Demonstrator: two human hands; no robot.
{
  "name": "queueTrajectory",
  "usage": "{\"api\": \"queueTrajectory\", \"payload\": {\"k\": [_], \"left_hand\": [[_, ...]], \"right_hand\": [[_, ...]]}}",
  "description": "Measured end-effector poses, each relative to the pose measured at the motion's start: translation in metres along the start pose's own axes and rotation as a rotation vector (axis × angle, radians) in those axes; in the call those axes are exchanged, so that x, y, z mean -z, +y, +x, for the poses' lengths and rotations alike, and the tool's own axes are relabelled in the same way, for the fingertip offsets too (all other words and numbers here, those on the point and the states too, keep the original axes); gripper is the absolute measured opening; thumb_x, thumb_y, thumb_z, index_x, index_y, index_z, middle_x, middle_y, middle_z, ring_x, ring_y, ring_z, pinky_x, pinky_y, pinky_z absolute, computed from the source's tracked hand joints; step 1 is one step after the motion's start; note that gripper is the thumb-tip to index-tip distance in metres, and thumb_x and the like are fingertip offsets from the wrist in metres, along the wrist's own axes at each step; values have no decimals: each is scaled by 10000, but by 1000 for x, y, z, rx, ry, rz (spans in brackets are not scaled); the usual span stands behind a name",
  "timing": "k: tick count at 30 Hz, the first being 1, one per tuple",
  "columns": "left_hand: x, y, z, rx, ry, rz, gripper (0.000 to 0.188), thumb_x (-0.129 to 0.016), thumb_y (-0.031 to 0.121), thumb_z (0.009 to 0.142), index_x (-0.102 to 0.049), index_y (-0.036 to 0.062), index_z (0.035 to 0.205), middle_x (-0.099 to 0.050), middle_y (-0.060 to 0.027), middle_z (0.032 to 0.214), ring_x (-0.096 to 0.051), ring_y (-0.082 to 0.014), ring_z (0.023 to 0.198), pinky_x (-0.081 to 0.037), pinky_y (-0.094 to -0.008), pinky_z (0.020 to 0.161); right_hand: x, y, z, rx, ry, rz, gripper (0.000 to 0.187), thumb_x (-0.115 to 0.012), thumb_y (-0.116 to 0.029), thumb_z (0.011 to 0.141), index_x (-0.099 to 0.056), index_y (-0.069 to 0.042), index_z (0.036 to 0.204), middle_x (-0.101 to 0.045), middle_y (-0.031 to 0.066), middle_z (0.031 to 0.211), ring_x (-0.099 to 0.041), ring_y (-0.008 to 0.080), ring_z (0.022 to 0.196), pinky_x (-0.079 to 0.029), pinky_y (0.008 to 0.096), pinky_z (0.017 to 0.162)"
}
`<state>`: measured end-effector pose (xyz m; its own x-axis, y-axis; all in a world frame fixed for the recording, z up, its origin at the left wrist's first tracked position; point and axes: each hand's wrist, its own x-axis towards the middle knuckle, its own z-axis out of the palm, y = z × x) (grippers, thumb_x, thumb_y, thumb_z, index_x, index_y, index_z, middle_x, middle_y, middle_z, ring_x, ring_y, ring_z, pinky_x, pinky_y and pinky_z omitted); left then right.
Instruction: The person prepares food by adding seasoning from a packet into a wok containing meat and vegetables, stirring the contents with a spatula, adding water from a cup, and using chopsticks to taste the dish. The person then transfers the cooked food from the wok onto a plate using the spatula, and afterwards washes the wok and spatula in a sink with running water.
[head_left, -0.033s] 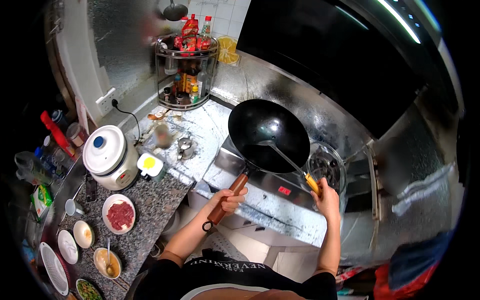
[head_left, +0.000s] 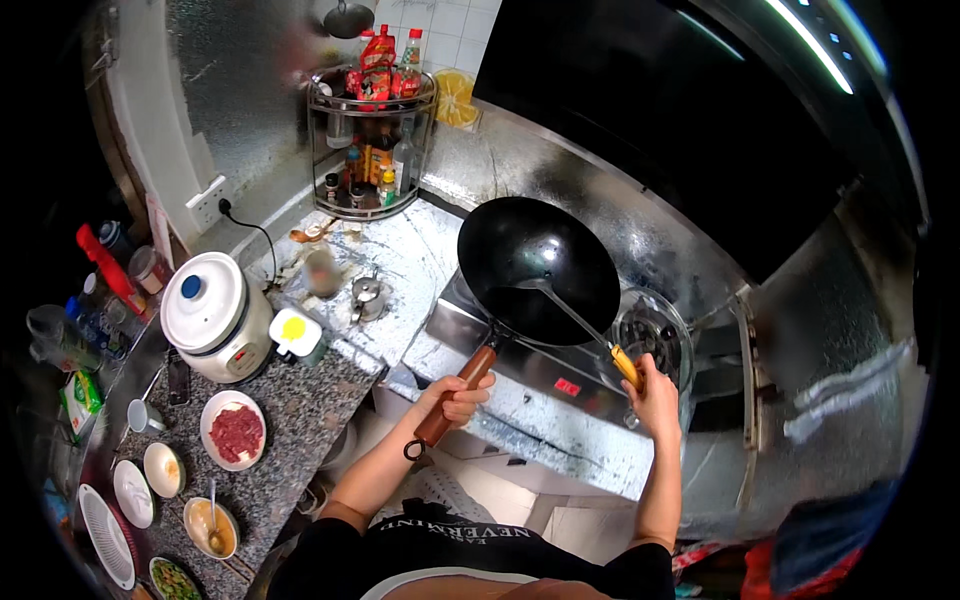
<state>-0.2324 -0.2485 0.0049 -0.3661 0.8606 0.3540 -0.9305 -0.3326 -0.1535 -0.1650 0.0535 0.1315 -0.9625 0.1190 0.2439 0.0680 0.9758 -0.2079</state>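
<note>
On the stove, my left hand is closed round the wok handle, which points down-left toward me; my right hand clasps the spatula, lying diagonally into the wok.

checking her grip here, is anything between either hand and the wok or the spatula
Nothing visible. The left hand is wrapped directly on the wok handle, and the right hand grips the spatula handle.

Both bare forearms reach forward from the lower edge, the left hand angled inward with its fingers curled tight in a grip. The right hand, arm nearly straight, is likewise clenched
</note>
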Motion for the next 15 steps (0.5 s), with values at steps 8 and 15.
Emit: {"api": "queueTrajectory", "payload": {"k": [8,15], "left_hand": [[32,68,65,-46,27,71,234,-509,93,803,-328,39,942,-366,-7,632,-388,-59,430,-373,-144,389],[51,85,83,-92,57,7,254,-491,70,796,-287,15,937,-379,-29,598,-389,-79,375,-344,-177,344]], "right_hand": [[-39,48,112,8,-75,5,315,-651,-89,677,-436,-60,906,-589,171,796,-559,367,765,-434,422,619],[-49,62,140,-46,-135,-3,328,-649,-72,681,-454,-52,945,-585,187,784,-559,372,774,-433,420,630]]}}
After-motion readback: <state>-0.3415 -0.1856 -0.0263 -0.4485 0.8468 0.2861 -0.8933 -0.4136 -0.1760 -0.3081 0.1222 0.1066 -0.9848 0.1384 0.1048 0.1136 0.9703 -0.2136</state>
